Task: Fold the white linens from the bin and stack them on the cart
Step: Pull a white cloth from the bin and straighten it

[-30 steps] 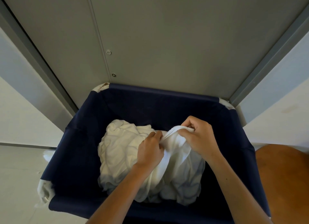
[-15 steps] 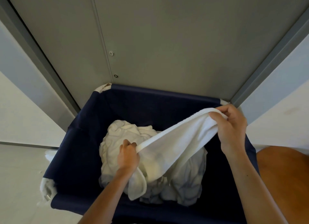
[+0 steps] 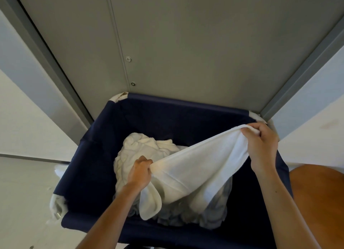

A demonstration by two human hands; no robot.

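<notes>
A dark blue fabric bin (image 3: 96, 155) stands in front of me, with a heap of crumpled white linens (image 3: 141, 146) inside. One white towel (image 3: 197, 167) is stretched above the heap. My left hand (image 3: 139, 172) grips its lower left edge over the middle of the bin. My right hand (image 3: 260, 146) pinches the other end near the bin's far right corner. A loose corner of the towel hangs down below my left hand. The cart is not in view.
A grey metal panel wall (image 3: 186, 44) rises right behind the bin, framed by grey posts. An orange-brown rounded surface (image 3: 320, 202) sits at the lower right beside the bin. Pale floor (image 3: 22, 202) lies to the left.
My hands started together on the towel over the heap. They have pulled apart, the right one up toward the far right corner, and the towel is now stretched out between them.
</notes>
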